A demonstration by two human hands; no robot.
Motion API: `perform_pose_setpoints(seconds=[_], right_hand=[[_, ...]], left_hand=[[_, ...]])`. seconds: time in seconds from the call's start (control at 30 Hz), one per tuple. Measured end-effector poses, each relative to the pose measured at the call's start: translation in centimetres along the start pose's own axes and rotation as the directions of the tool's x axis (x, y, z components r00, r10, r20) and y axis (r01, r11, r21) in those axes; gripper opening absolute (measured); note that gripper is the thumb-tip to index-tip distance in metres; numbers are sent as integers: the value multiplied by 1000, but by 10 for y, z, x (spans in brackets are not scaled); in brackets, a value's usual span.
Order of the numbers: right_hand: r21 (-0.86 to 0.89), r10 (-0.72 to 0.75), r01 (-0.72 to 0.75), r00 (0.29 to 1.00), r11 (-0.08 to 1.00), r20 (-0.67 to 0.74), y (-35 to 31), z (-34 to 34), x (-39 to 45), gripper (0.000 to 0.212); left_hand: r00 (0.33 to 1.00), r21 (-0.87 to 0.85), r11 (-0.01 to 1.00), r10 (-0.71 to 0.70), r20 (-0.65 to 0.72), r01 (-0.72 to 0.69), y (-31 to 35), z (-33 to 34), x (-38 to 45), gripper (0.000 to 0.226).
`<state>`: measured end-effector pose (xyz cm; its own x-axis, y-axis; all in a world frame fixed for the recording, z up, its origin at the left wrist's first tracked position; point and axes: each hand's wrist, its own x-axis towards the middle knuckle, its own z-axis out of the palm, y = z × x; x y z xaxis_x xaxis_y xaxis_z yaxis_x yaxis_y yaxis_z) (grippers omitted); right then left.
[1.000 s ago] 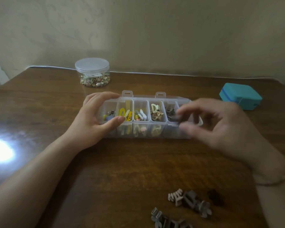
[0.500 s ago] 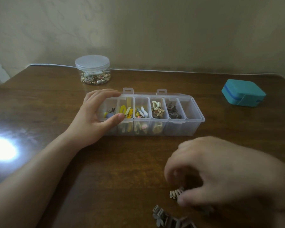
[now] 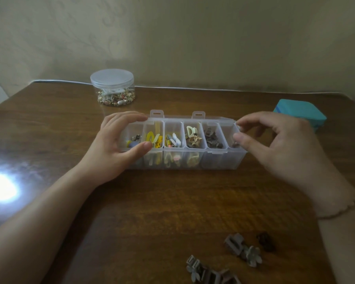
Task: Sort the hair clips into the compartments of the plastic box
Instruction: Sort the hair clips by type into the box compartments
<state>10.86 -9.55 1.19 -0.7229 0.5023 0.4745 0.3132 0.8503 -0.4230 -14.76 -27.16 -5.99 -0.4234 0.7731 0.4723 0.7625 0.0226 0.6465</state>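
The clear plastic box [image 3: 213, 160] lies lengthwise in the middle of the brown table, lid open, with several compartments. From the left they hold blue-and-metal clips, yellow clips [image 3: 153, 138], mixed coloured clips, cream clips [image 3: 192, 135] and grey-brown clips [image 3: 212, 138]. My left hand [image 3: 111, 152] grips the box's left end, thumb on the front rim and fingers on the back rim. My right hand [image 3: 275, 144] hovers at the right end with thumb and forefinger apart over the last compartment, where a small brownish clip [image 3: 235, 144] lies. Loose grey clips [image 3: 234, 243] sit near the front edge.
A grey flower clip [image 3: 252, 255], a dark clip [image 3: 265, 241] and a further grey pile [image 3: 209, 272] lie at the front right. A lidded clear jar [image 3: 113, 88] of small items stands at the back left. A teal case [image 3: 301, 113] sits at the right, behind my right hand.
My right hand dropped from the box to the loose pile, closed on the ribbed beige clip, then rose back to the box's right end. That clip is gone from the pile. Left hand stayed.
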Motion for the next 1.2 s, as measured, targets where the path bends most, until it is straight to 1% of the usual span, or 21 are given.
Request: perform_pose_setpoints(seconds=[0.07, 0.13, 0.2, 0.27, 0.3, 0.37, 0.5, 0.57, 0.63, 0.67, 0.7, 0.77, 0.87, 0.93, 1.0, 1.03, 1.07, 1.1, 1.13, 1.17, 1.2], right_hand=[[-2, -57, 57, 996, 998, 62, -2, -5, -1, 23], [0, -114, 121, 937, 993, 330, -14, -13, -5, 22], [-100, -60, 178, 718, 979, 694, -28, -15, -13, 32], [-158, 5, 267, 494, 951, 869, -39, -12, -20, 38], [-153, 12, 287, 438, 946, 899, -44, -9, -22, 40], [-134, 8, 286, 402, 949, 916, -47, -4, -24, 37], [-80, -49, 240, 491, 968, 870, -38, -8, -20, 25], [-8, -82, 132, 663, 991, 744, -29, -12, -13, 23], [72, -89, 65, 909, 995, 408, -17, -12, -6, 22], [95, -77, 58, 974, 994, 212, -12, -10, -3, 21], [101, -51, 45, 997, 994, 54, -7, -7, -1, 22], [80, 14, -9, 998, 997, -59, 2, 2, 2, 24], [-23, 15, -16, 998, 1000, -54, 8, 4, 1, 18], [28, -21, 23, 998, 999, -61, 3, -5, 0, 13], [100, -71, 55, 983, 993, 167, -9, -17, -5, 20], [91, -88, 56, 912, 994, 401, -14, -22, -8, 21], [52, -80, 61, 759, 997, 646, -20, -25, -11, 21], [11, -48, 69, 561, 998, 826, -25, -26, -15, 23], [-19, -15, 84, 393, 996, 919, -31, -26, -17, 28], [-37, -1, 123, 297, 992, 955, -37, -25, -20, 32], [-46, -3, 177, 265, 983, 964, -41, -23, -22, 33]], left_hand=[[1000, -1, 1000, 1, -2, -1, 0, 0, 0, 51], [1000, 3, 1000, 4, -7, -4, -1, 0, 0, 53], [1000, 8, 1000, 6, -5, -6, -1, 0, 0, 55], [1000, 9, 1000, 6, -3, -6, -1, 0, 0, 55], [1000, 8, 1000, 5, -2, -5, -1, 0, 0, 55], [1000, 5, 1000, 2, -1, -2, -1, -1, 0, 55], [1000, 13, 1000, 7, -8, -7, 0, 0, 0, 56], [1000, 13, 1000, 5, -9, -4, 0, 1, 1, 56], [1000, 8, 1000, 1, -5, -1, 0, 1, 0, 56], [1000, 7, 1000, 3, -4, -3, 0, 1, 1, 55], [1000, 6, 1000, 7, -3, -7, 0, 1, 1, 54], [1000, 4, 1000, 13, -1, -13, 0, 1, 1, 51], [1000, 8, 1000, 18, 1, -18, 0, 0, 0, 48], [1000, 13, 1000, 15, 1, -15, 0, 0, 0, 47], [1000, 16, 1000, 13, 4, -13, 0, 1, 0, 47], [1000, 15, 1000, 14, 4, -14, 1, 1, 0, 46], [1000, 16, 1000, 16, 1, -16, 1, 1, 0, 45], [1000, 18, 1000, 16, 0, -16, 1, 1, 0, 45], [1000, 20, 1000, 15, 2, -16, 1, 1, 0, 45], [1000, 21, 1000, 14, 4, -14, 1, 1, 0, 46], [1000, 21, 1000, 13, 4, -13, 1, 1, 0, 46]])
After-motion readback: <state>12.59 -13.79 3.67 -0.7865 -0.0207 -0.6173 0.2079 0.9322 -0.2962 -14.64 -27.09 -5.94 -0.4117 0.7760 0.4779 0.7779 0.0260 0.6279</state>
